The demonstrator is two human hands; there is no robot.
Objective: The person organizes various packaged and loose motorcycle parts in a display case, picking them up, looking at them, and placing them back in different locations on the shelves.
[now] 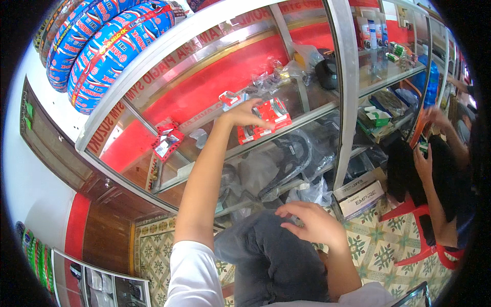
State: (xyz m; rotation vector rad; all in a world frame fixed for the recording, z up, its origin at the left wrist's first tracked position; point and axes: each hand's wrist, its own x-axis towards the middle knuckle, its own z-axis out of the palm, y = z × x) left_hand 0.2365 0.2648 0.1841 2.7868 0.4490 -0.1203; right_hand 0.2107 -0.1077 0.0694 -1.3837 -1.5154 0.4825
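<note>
My left hand point(244, 114) reaches into the glass display cabinet, with thumb and fingers apart at the left end of a group of red-and-white packages point(279, 113). It appears to touch them; I see no firm hold. A smaller red-and-white packet point(230, 98) lies just behind the fingers, and more red packets point(168, 140) sit farther left on the same glass shelf. My right hand point(316, 223) hovers over or rests by my knee in dark jeans point(271, 250), fingers loosely bent and apart, holding nothing.
Metal frame posts point(348, 97) divide the cabinet point(312, 113). Its lower shelf holds black parts in clear plastic point(302, 156). A carton point(360, 197) stands on the tiled floor. At right, a person point(445, 169) sits on a red plastic chair point(422, 235). Blue-wrapped tires point(115, 51) sit upper left.
</note>
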